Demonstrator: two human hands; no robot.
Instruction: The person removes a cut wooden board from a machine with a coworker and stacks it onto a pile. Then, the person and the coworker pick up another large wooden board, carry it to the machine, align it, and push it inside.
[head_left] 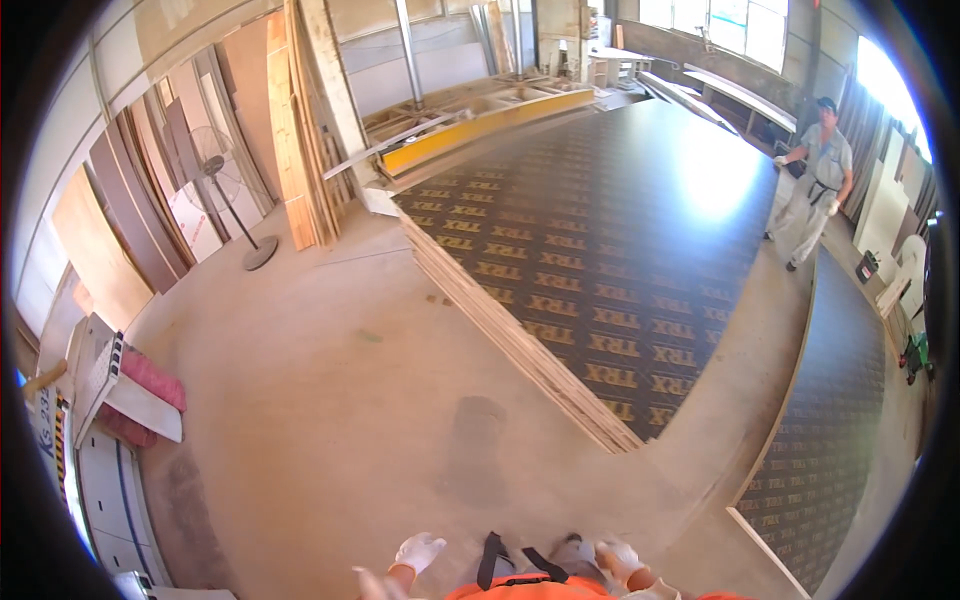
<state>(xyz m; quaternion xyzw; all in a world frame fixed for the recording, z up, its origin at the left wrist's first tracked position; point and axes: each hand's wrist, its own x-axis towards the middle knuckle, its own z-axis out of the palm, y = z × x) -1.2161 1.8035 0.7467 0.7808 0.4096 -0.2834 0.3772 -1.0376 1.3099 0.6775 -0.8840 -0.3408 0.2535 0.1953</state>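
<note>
My left hand point(418, 552) and my right hand point(617, 559), both in white gloves, are low in the picture either side of my orange-clothed body. Both look empty, with fingers loosely apart. In front lies a large stack of dark-faced plywood sheets point(620, 290) with pale layered edges and repeated printed markings. Another dark sheet pile point(820, 400) lies at the right, nearest to my right hand but apart from it.
A co-worker point(815, 170) in pale clothes stands by the stack's far right corner. A machine point(100, 470) stands at left. A pedestal fan point(230, 200), leaning boards point(140, 200) and a yellow-sided wooden frame point(480, 130) line the back. Concrete floor point(280, 380) extends between.
</note>
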